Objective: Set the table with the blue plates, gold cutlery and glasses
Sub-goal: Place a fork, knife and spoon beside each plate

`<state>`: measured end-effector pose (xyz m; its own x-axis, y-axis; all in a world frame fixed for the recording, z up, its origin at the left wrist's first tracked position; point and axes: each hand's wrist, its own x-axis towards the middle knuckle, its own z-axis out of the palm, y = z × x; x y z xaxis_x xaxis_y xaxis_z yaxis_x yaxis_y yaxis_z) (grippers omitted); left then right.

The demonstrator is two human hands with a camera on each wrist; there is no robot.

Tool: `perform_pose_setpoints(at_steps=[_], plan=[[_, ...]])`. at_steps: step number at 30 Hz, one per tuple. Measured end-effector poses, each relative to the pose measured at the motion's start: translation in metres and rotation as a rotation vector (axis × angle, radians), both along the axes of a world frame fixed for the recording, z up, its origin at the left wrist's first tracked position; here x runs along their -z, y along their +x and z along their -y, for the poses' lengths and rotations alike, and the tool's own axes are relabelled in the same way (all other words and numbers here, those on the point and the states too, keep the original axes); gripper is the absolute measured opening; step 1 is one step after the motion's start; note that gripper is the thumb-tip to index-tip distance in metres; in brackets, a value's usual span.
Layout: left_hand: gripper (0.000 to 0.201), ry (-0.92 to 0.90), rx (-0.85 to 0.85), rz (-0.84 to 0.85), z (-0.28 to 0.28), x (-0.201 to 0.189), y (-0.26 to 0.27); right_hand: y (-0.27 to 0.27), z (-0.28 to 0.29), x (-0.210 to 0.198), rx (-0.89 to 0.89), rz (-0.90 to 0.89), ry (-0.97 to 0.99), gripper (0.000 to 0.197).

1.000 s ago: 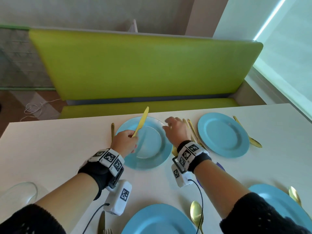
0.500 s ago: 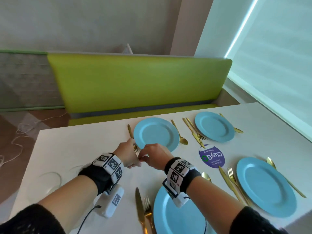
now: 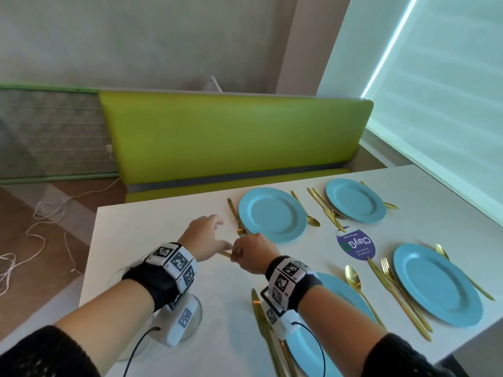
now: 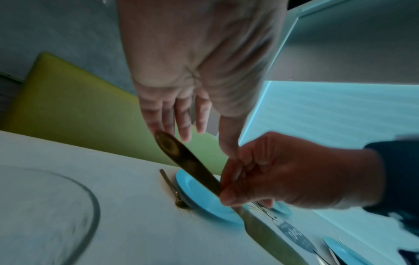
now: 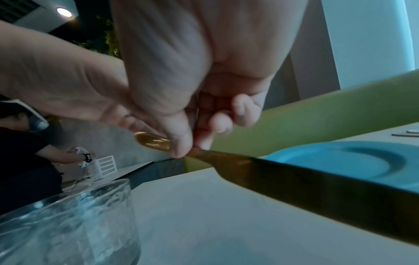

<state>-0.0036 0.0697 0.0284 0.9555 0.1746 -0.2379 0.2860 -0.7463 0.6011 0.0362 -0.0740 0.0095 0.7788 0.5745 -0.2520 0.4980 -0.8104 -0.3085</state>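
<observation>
- On the white table (image 3: 152,240), four blue plates (image 3: 272,213) lie set, each bare; gold forks, spoons and knives lie beside them, none on a plate.
- Near the table's left edge stand clear glasses (image 5: 68,224), just beside and under the left wrist; what they hold, if anything, I cannot tell. A sweep of either forearm could likely knock one over or off the edge.
- Left of the far-left plate, the right hand (image 3: 253,254) pinches a gold knife (image 4: 190,161) between thumb and fingertips, above the table.
- The left hand (image 3: 204,235) is spread and relaxed, gripping nothing, its fingers just beside the handle end.
- That light mid-handle pinch could let the long knife tip or slip onto the fork (image 3: 236,216) lying at the plate's rim.
</observation>
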Motion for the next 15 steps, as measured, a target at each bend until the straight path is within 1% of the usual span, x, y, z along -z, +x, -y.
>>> perform_pose_setpoints(at_steps=[2,4,10,12,14,15], plan=[[0.044,-0.031,-0.118,0.150,-0.014,-0.002,0.006,0.011,-0.009,0.008,0.110,-0.012,-0.005,0.020],[0.030,-0.104,-0.228,0.202,-0.028,-0.004,0.010,0.024,-0.020,0.018,0.204,-0.029,0.001,0.019],[0.015,-0.231,-0.423,0.167,-0.062,0.001,0.023,0.061,-0.058,0.052,0.364,-0.087,-0.068,0.024],[0.002,-0.300,-0.466,0.149,-0.071,0.006,0.028,0.075,-0.069,0.061,0.369,-0.097,-0.108,0.024],[0.014,-0.363,-0.482,0.148,-0.079,0.010,0.033,0.085,-0.078,0.066,0.396,-0.111,-0.136,0.019],[0.019,-0.391,-0.491,0.150,-0.081,0.012,0.036,0.090,-0.082,0.069,0.422,-0.122,-0.137,0.020]])
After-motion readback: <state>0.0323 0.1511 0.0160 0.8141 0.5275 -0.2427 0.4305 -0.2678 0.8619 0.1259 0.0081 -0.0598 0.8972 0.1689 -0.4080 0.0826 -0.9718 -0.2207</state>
